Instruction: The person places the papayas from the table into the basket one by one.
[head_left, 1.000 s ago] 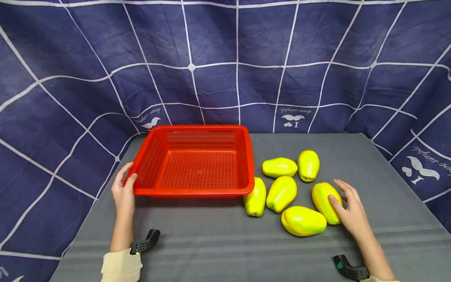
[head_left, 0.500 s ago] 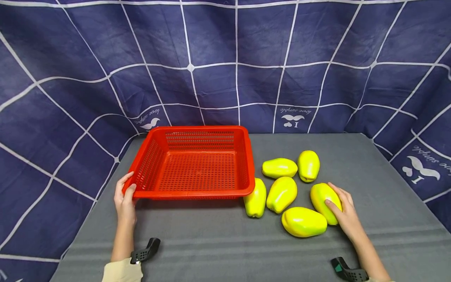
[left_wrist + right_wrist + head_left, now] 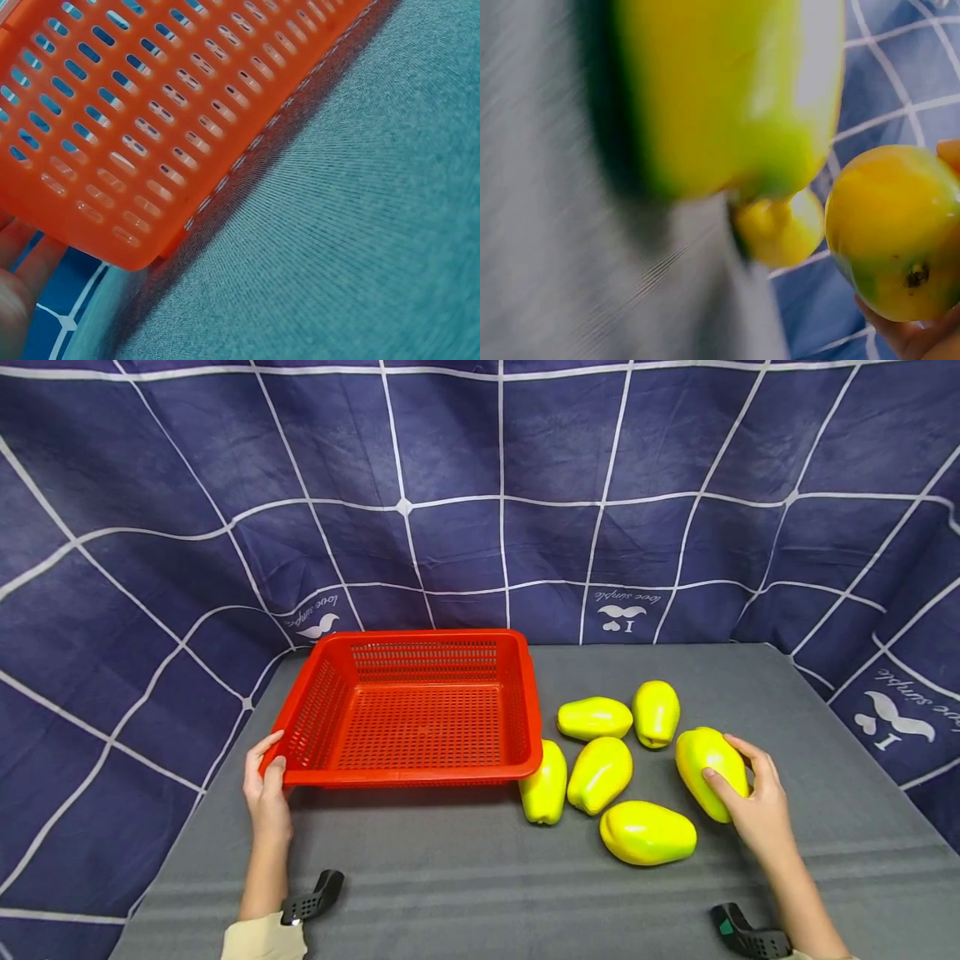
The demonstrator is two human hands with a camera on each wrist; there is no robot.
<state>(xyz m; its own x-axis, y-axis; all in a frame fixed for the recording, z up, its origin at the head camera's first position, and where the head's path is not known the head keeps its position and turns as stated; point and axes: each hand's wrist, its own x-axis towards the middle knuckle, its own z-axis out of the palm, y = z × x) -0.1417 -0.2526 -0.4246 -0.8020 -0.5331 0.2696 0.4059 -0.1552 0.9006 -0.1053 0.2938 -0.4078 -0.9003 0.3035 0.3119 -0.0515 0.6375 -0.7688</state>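
My left hand grips the near left corner of a red plastic basket, thumb over the rim. In the left wrist view, fingers show below the corner of the basket's slotted wall. A yellow-green papaya is held in my right hand, between thumb and fingers. The right wrist view shows the blossom end of this papaya, with fingertips at its edges. Nearest to it lies another papaya, on its side.
Several more papayas lie between the basket and my right hand, such as one papaya in the middle and one papaya farther back. A papaya sits partly under the basket's right rim. A blue checked cloth hangs behind the grey table.
My right hand has closed round the papaya and raised it away from the one beside it, slightly back and to the right. My left hand has slid a little nearer along the basket rim.
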